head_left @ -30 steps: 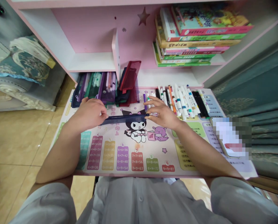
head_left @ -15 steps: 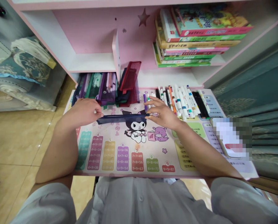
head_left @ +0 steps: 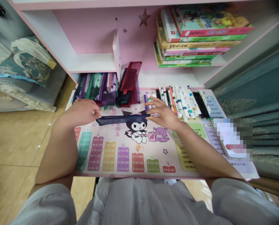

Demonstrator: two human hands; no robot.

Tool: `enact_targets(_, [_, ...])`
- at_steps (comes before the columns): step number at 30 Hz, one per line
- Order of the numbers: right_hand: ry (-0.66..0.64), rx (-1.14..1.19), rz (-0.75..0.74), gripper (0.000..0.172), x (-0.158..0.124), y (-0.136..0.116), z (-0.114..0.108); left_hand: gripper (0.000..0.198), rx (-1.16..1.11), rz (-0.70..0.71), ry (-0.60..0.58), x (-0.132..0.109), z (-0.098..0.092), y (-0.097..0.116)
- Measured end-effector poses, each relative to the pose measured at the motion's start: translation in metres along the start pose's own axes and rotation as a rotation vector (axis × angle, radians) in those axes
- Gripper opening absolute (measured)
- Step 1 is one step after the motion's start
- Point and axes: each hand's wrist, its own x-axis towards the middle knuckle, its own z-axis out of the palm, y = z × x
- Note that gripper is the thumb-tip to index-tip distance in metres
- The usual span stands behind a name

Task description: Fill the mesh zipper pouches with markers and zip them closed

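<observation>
A dark blue mesh zip pouch (head_left: 123, 120) stretches sideways above the printed desk mat, its zipper along the top edge. My left hand (head_left: 84, 112) is closed in a pinch at the pouch's left end. At the other end, the thumb and index finger of my right hand (head_left: 161, 114) pinch the pouch by the zipper, while the other fingers stay spread. Just beyond my right hand lies a row of markers (head_left: 183, 101) with white, black and orange barrels. Behind my left hand are filled mesh pouches (head_left: 106, 89) in purple, green and blue.
Red mesh pouches (head_left: 131, 81) lean against the shelf divider (head_left: 116, 54). Stacked books (head_left: 191, 47) fill the right shelf. A phone (head_left: 228, 140) lies at the desk's right side. The desk mat (head_left: 139, 165) carries multiplication tables and cartoon figures. A curtain (head_left: 266, 93) hangs at right.
My left hand has shifted slightly left, so more of the blue pouch's left end shows. My right hand has stayed in place.
</observation>
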Motion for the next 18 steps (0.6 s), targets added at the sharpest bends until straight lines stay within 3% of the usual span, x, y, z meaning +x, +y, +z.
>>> enact_targets(18, [-0.01, -0.004, 0.008, 0.018, 0.001, -0.0003, -0.0017, 0.035, 0.024, -0.016, -0.053, -0.0003, -0.0023, -0.0083])
